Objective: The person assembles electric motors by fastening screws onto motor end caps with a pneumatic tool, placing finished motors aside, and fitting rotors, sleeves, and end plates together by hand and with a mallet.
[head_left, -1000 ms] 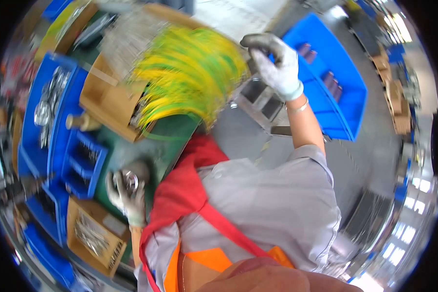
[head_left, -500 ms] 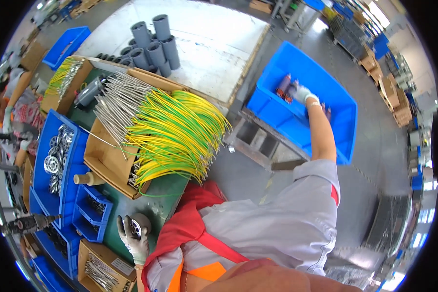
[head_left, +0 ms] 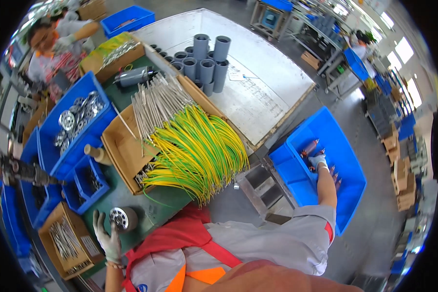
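Observation:
My left hand (head_left: 108,242), in a pale work glove, is at the front of the green bench. Its fingers are stretched up and apart beside a short grey cylinder with a slotted metal end cap (head_left: 123,219); its thumb side is against or very near the cylinder. My right hand (head_left: 319,161), also gloved, reaches down into a large blue bin (head_left: 297,184) on the right. Dark reddish-brown parts with wires (head_left: 308,147) lie around its fingers, and more lie by the wrist. Whether its fingers hold one is too small to make out.
A cardboard box (head_left: 123,155) holds metal rods and a bundle of yellow-green wires (head_left: 199,151). Blue bins with metal discs (head_left: 78,119) and small parts stand left. Grey tubes (head_left: 199,63) stand on a white-topped table (head_left: 263,82). A power tool (head_left: 27,171) hangs left; a co-worker (head_left: 53,53) sits beyond.
The view has swung, shifting the bench and bins. My left fingers have opened away from the cylinder, which stays on the bench. My right hand is still inside the blue bin.

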The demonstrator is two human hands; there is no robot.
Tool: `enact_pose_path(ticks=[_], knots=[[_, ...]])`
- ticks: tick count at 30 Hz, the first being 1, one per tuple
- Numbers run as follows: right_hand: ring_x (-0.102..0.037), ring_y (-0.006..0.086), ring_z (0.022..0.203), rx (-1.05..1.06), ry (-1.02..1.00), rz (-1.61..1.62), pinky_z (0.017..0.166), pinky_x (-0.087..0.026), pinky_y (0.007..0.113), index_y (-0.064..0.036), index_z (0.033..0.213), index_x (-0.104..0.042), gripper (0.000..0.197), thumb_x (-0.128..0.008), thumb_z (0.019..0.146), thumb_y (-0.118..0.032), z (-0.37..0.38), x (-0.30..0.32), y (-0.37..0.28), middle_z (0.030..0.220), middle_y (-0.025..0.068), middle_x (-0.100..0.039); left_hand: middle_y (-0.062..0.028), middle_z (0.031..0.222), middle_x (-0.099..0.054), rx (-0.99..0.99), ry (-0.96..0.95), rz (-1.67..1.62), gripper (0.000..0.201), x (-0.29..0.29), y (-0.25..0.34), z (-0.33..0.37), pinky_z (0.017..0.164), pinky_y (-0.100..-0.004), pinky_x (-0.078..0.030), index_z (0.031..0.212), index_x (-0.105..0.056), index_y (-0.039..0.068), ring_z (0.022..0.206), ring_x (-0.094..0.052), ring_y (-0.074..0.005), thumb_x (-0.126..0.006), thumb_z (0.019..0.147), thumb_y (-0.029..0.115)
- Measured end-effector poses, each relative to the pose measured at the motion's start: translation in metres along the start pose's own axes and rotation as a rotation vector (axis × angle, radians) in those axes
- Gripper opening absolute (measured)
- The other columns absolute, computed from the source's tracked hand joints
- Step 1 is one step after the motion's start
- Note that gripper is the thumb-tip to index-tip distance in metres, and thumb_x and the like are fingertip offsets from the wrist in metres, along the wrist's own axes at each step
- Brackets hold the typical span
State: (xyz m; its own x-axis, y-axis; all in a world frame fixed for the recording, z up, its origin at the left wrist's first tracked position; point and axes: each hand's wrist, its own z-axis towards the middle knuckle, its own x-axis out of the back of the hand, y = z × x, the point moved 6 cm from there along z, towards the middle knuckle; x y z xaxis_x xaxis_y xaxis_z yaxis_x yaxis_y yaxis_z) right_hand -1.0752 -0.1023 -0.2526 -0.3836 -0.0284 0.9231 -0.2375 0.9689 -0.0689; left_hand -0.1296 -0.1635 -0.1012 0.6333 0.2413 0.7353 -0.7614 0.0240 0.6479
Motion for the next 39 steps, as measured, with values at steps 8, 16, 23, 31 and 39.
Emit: enact_pose_path(ticks=[8, 16, 23, 31, 39], knots=[[-0.06, 0.0223, 0.066, 0.315, -0.358, 1.271, 0.058, -0.054, 0.034, -0.0087, 0.097, -0.061, 0.029, -0.056, 0.092, -0.037, -0.042, 0.051, -0.016, 0.083, 0.0095, -0.063, -0.0186, 0.143, -0.051, -0.007, 0.006, -0.143, 0.034, -0.006, -0.006, 0.004, 0.107, -0.0401, -0.04, 0.122, -0.062, -0.002, 0.129, -0.051, -0.0333, -0.064, 0.09, 0.011], [-0.067, 0.0295, 0.086, 0.964, -0.528, 1.753, 0.068, -0.058, 0.042, 0.0043, 0.126, -0.051, 0.055, -0.066, 0.091, -0.036, -0.324, 0.113, -0.149, 0.106, 0.0183, -0.065, -0.0147, 0.141, -0.054, -0.03, 0.02, -0.156, 0.033, -0.008, 0.013, 0.034, 0.105, -0.0341, -0.044, 0.121, -0.064, -0.004, 0.124, -0.056, -0.0266, -0.064, 0.089, 0.004], [-0.065, 0.0193, 0.09, 1.065, -1.162, 1.091, 0.076, -0.056, 0.035, -0.0024, 0.124, -0.05, 0.061, -0.08, 0.073, -0.02, -0.53, -0.047, -0.243, 0.106, 0.0094, -0.062, -0.0167, 0.136, -0.059, -0.06, 0.152, -0.191, 0.035, 0.002, -0.006, 0.005, 0.107, -0.039, -0.041, 0.121, -0.065, 0.001, 0.126, -0.055, -0.0309, -0.067, 0.087, 0.01], [-0.063, 0.0248, 0.107, 1.468, -1.35, 0.917, 0.091, -0.053, 0.038, -0.0032, 0.119, -0.045, 0.058, -0.073, 0.071, 0.012, -0.657, -0.159, -0.28, 0.11, 0.014, -0.062, -0.0218, 0.141, -0.051, -0.089, 0.113, -0.271, 0.077, -0.007, -0.033, -0.026, 0.111, -0.0444, -0.037, 0.138, -0.05, -0.001, 0.132, -0.049, -0.0356, -0.08, 0.076, 0.033], [-0.066, 0.0284, 0.105, 1.671, -1.254, 0.819, 0.09, -0.054, 0.04, -0.0041, 0.113, -0.058, 0.054, -0.073, 0.064, 0.013, -0.686, -0.123, -0.292, 0.108, 0.0159, -0.065, -0.0202, 0.14, -0.051, -0.191, 0.115, -0.181, 0.087, -0.033, -0.026, -0.003, 0.109, -0.0481, -0.039, 0.136, -0.05, 0.002, 0.132, -0.048, -0.0381, -0.086, 0.066, 0.037]])
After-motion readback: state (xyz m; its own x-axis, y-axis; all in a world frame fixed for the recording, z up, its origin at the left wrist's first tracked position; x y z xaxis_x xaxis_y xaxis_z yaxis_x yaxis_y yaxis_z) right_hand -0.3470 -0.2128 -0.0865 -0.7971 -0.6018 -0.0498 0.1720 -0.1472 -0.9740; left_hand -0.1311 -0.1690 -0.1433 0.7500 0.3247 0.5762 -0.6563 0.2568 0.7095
